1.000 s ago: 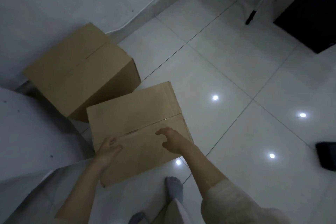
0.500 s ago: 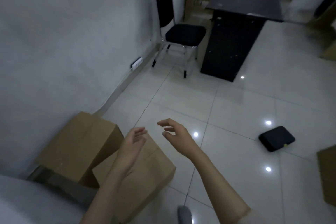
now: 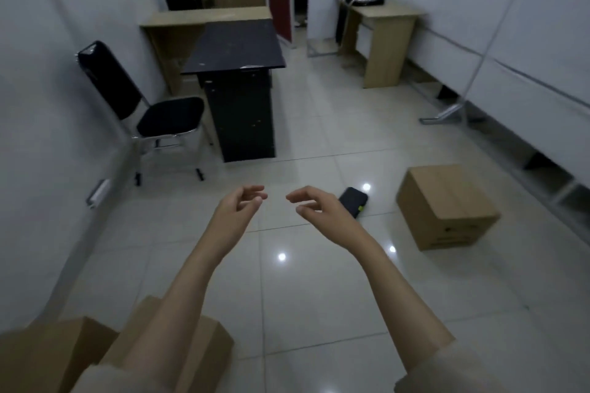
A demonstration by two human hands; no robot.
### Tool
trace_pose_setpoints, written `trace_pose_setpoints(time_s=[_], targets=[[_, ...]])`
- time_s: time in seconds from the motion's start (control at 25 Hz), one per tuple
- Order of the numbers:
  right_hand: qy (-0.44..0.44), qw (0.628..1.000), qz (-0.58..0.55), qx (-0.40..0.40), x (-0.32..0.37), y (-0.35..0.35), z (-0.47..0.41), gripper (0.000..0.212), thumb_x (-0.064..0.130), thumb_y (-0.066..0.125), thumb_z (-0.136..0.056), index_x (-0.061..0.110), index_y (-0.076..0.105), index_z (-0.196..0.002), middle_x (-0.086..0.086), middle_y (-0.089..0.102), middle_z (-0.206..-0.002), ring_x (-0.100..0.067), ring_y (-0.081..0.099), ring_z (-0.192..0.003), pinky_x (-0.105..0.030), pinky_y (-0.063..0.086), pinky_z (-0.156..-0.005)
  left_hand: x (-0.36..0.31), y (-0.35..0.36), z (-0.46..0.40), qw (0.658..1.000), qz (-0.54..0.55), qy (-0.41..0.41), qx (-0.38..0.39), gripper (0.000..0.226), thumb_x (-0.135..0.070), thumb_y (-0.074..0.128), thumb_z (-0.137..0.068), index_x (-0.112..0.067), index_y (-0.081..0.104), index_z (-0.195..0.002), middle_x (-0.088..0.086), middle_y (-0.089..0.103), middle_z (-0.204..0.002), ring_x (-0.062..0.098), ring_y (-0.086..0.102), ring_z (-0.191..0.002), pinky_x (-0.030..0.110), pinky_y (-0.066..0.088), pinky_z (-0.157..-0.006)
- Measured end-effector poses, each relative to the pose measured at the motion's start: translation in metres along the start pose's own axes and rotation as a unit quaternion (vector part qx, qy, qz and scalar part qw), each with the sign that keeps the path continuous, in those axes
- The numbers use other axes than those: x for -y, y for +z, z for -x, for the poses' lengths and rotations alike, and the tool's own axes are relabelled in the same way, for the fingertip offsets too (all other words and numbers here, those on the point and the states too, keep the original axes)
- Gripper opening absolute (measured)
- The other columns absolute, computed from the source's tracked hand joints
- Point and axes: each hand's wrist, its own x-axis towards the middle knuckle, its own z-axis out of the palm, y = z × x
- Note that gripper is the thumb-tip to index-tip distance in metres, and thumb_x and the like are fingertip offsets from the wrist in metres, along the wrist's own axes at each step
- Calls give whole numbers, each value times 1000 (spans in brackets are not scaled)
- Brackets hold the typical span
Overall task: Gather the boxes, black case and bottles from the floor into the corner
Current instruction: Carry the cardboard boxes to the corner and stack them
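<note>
Boxes: one (image 3: 445, 204) sits on the floor (image 3: 319, 297) right, black case (image 3: 352, 201) beside it; two (image 3: 204, 348) lie bottom left. Left hand (image 3: 238, 212) and right hand (image 3: 314, 212) hover empty, fingers loosely curled. Black table (image 3: 238, 48) and chair (image 3: 153, 108) stand beyond.

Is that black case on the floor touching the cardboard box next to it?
Apart. The head view shows a strip of bare tile between the black case and the cardboard box to its right.
</note>
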Motion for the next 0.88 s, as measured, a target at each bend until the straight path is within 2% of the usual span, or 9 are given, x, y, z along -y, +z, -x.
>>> trace_pose_setpoints(time_s=[0.08,0.2,0.32,0.44,0.56,0.64,0.76,0.88], targets=[[15,999,-7,-32,-21,-51,22,25,14,49,-94,23,61,-113,6,61,-119,-10,58,-108,-20,46,-90,-22,53,-10,999,4,17,34,22,-26,47,-93,-28,54,-115,-11,62,-110,2,56,-100,16,41,-75],[47,995,-3,-85,-62,-134,60,24,11,50,-93,18,62,-112,4,62,-113,-9,59,-103,-10,44,-83,-55,144,-21,996,25,24,83,24,-22,47,-94,-23,55,-116,-6,63,-111,9,57,-102,21,43,-79],[84,986,7,-141,-99,-211,96,24,9,49,-93,15,62,-113,4,63,-112,-7,58,-102,-10,43,-82,-82,228,-29,989,48,28,139,23,-17,48,-94,-18,56,-114,0,65,-110,15,58,-103,19,43,-77],[123,970,-5,-209,-130,-273,128,25,6,48,-93,13,63,-113,2,62,-106,-5,56,-94,-8,42,-72,-105,297,-43,980,54,28,187,22,-14,48,-93,-17,58,-112,1,65,-110,14,58,-99,17,42,-74],[160,956,-15,-245,-157,-314,149,26,4,47,-94,9,62,-114,1,60,-104,-6,54,-89,0,40,-60,-119,349,-62,972,51,31,227,24,-16,48,-93,-15,58,-115,1,65,-112,13,58,-101,22,42,-81],[178,949,-18,-260,-175,-334,154,25,6,47,-94,10,62,-114,2,61,-107,-7,55,-93,2,41,-63,-122,377,-79,966,46,34,250,23,-18,47,-94,-18,57,-114,-2,65,-110,12,58,-102,24,41,-84],[207,937,-33,-279,-204,-359,148,24,8,47,-94,13,62,-113,3,61,-110,-8,55,-98,-9,42,-72,-118,417,-116,960,43,36,276,19,-19,47,-94,-21,57,-110,-9,64,-103,10,59,-100,19,42,-78],[229,933,-46,-274,-235,-386,122,24,7,47,-94,13,61,-112,5,60,-107,-8,54,-97,-9,41,-72,-111,453,-165,958,40,25,282,18,-19,47,-94,-23,57,-109,-13,64,-100,10,59,-99,18,41,-75]])
